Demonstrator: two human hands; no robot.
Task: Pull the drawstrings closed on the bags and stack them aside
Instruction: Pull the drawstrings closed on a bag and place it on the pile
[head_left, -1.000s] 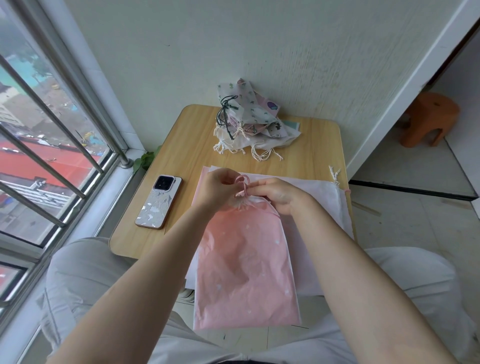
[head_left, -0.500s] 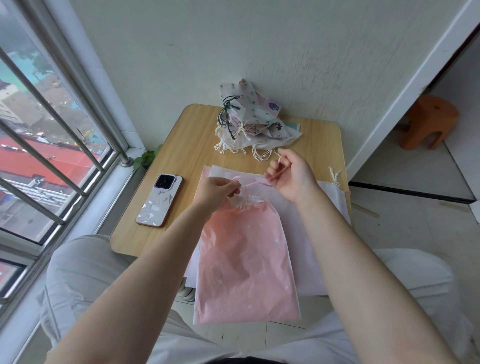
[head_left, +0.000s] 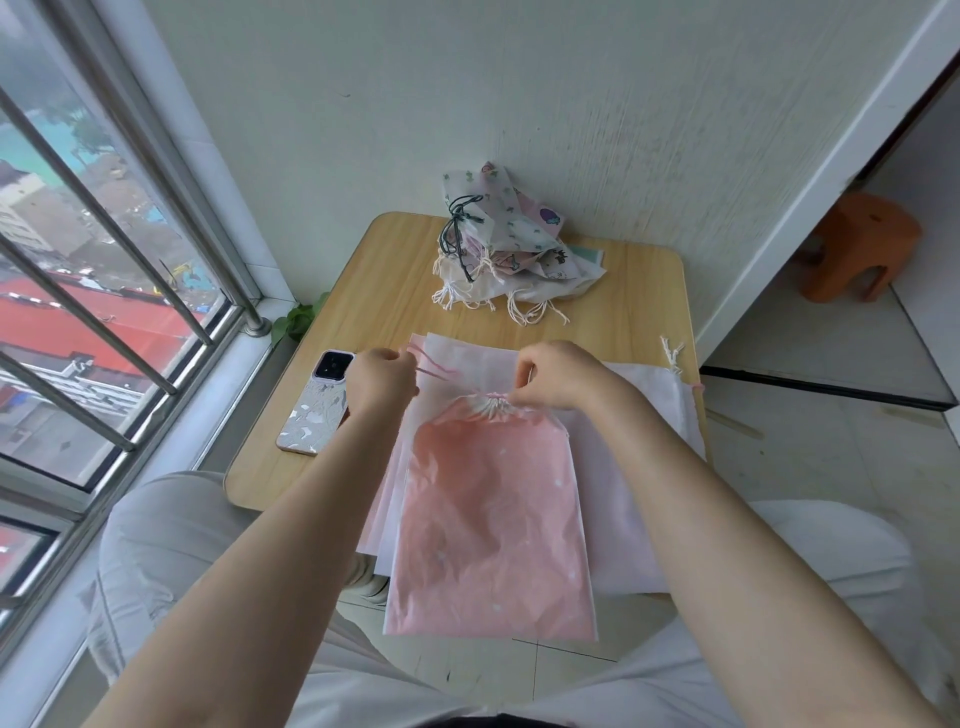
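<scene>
A pink drawstring bag lies on top of several flat pale bags at the near edge of the small wooden table, hanging over my lap. Its mouth is gathered tight. My right hand pinches the bunched neck of the pink bag. My left hand grips the pink drawstring, which runs taut from the neck out to the left. A pile of closed patterned bags with tasselled cords sits at the back of the table against the wall.
A phone in a pale patterned case lies on the table's left side, just beside my left hand. A barred window is on the left. An orange plastic stool stands on the floor at the far right.
My right hand dropped from pulling a string back onto the bag's neck. My left hand moved left, drawing the pink string out. The bag's mouth has cinched tighter.
</scene>
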